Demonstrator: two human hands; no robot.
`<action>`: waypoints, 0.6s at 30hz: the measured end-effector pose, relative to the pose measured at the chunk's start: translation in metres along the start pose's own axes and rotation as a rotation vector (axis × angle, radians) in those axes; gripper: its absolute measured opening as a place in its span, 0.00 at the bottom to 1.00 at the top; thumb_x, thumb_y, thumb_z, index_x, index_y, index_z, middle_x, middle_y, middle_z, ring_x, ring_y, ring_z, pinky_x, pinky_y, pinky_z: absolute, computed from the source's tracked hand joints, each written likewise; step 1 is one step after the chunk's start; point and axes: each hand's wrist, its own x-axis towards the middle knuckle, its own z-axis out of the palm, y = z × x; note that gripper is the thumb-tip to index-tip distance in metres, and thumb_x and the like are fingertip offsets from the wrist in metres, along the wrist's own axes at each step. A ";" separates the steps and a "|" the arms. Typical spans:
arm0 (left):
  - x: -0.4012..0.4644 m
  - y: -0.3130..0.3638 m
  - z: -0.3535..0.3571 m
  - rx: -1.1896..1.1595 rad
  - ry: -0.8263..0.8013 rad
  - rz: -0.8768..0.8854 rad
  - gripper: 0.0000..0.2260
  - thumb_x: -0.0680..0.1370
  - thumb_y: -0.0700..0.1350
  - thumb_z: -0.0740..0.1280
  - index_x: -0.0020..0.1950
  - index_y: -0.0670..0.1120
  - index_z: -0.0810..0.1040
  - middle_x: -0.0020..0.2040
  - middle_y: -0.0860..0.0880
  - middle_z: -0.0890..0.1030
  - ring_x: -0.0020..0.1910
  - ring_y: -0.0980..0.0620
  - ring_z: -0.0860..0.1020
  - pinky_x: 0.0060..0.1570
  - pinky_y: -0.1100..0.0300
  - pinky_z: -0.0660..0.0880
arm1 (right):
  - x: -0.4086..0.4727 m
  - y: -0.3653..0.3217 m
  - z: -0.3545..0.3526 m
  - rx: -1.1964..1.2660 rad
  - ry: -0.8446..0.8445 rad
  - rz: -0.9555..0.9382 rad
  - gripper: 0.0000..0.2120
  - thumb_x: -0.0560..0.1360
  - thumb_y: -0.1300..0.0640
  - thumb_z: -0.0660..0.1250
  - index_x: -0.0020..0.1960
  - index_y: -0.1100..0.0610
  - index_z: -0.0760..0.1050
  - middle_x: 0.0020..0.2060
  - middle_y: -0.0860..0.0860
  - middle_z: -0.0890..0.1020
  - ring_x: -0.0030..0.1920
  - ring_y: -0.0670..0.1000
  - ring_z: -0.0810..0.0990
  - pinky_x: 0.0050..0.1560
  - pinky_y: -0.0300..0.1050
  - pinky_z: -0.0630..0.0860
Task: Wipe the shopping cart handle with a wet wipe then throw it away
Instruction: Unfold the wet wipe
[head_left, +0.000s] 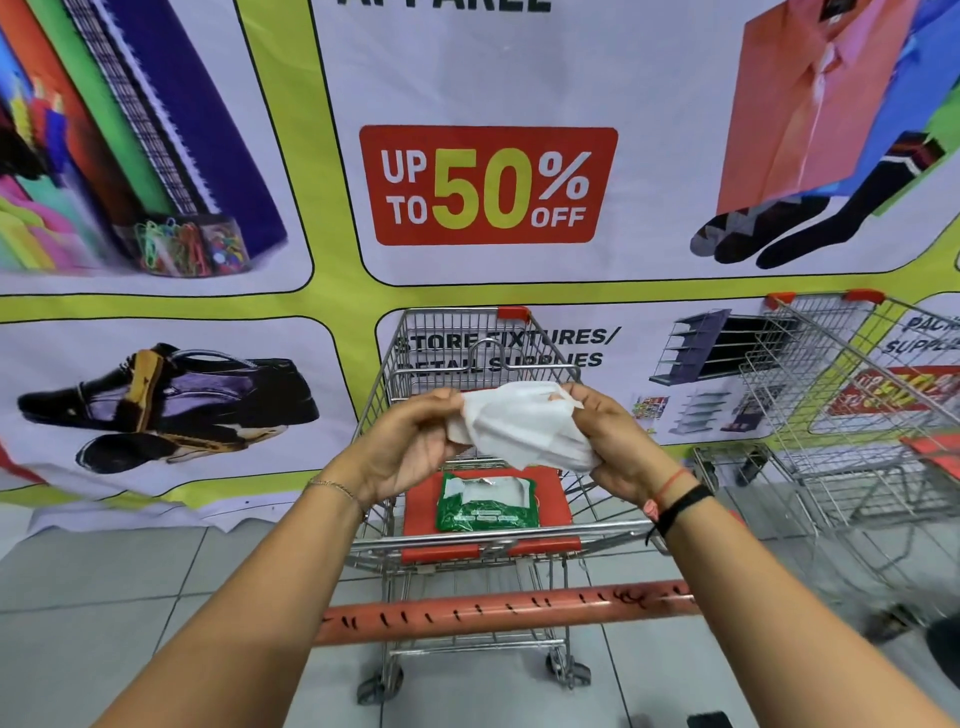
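A white wet wipe (522, 423) is stretched between both hands above the cart. My left hand (410, 447) pinches its left edge and my right hand (613, 441) grips its right side. Below them a green wipe pack (485, 503) with its flap peeled back lies on the red child seat (553, 501) of the metal shopping cart (384, 395). The cart's orange handle (498, 610), marked with dark scribbles, runs across near me, under my forearms and apart from the wipe.
A large sale banner (488, 184) covers the wall right behind the cart. A second metal cart (841, 395) stands to the right. The floor (104, 587) is pale tile. A dark object (706, 719) lies at the bottom edge.
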 end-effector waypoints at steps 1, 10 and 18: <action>-0.001 0.000 0.004 -0.069 -0.001 0.003 0.02 0.69 0.39 0.61 0.39 0.41 0.72 0.41 0.43 0.82 0.39 0.52 0.82 0.42 0.60 0.81 | 0.000 0.000 0.001 0.016 0.005 -0.021 0.14 0.77 0.69 0.53 0.42 0.56 0.72 0.33 0.48 0.83 0.30 0.46 0.83 0.27 0.37 0.80; 0.006 -0.008 -0.005 0.409 0.174 -0.036 0.13 0.68 0.50 0.65 0.45 0.42 0.73 0.18 0.55 0.69 0.18 0.61 0.64 0.21 0.70 0.67 | -0.002 -0.016 -0.010 -0.173 0.164 -0.185 0.07 0.77 0.62 0.60 0.41 0.55 0.71 0.33 0.51 0.80 0.31 0.47 0.80 0.28 0.34 0.77; 0.014 -0.010 0.005 0.397 0.480 0.238 0.08 0.76 0.40 0.61 0.37 0.45 0.73 0.39 0.48 0.80 0.40 0.54 0.79 0.48 0.60 0.77 | -0.009 -0.017 -0.010 -0.413 0.091 -0.292 0.07 0.76 0.61 0.62 0.39 0.54 0.73 0.35 0.51 0.77 0.32 0.45 0.76 0.31 0.33 0.73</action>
